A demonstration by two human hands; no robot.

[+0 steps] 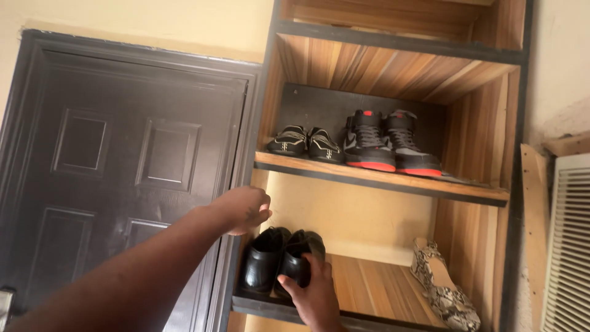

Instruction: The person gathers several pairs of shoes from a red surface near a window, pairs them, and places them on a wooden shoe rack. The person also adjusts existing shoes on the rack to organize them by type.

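Right hand gripping black shoe, left hand just above

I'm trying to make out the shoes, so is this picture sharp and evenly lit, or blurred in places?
Head view: daylight brightens the wall and wooden shelves; the dark door shows soft sheen; the left hand is slightly blurred; the right hand and black dress shoes sit in shade; lines look tilted.
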